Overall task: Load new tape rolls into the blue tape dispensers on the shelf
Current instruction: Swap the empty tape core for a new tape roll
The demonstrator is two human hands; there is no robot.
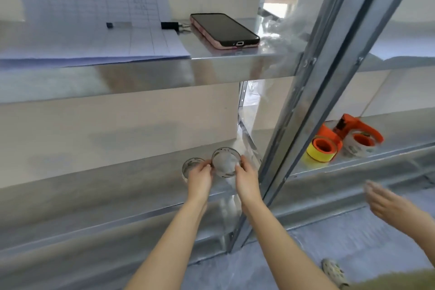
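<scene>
Both my hands reach onto the lower metal shelf [94,186]. My left hand [200,179] and my right hand [247,178] together hold a clear tape roll [226,162], lifted and tilted toward me. A second clear tape roll [190,165] rests on the shelf just left of my left hand, partly hidden by it. No blue dispenser is visible. Two orange tape dispensers [353,136] with rolls in them sit on the neighbouring shelf to the right, past the upright post [306,113].
On the upper shelf [211,68] lie a phone [223,29] in a pink case, paper sheets [89,37] with binder clips, and crumpled clear plastic [282,30]. Another person's hand [386,202] hovers at the right. A shoe [334,273] is on the floor below.
</scene>
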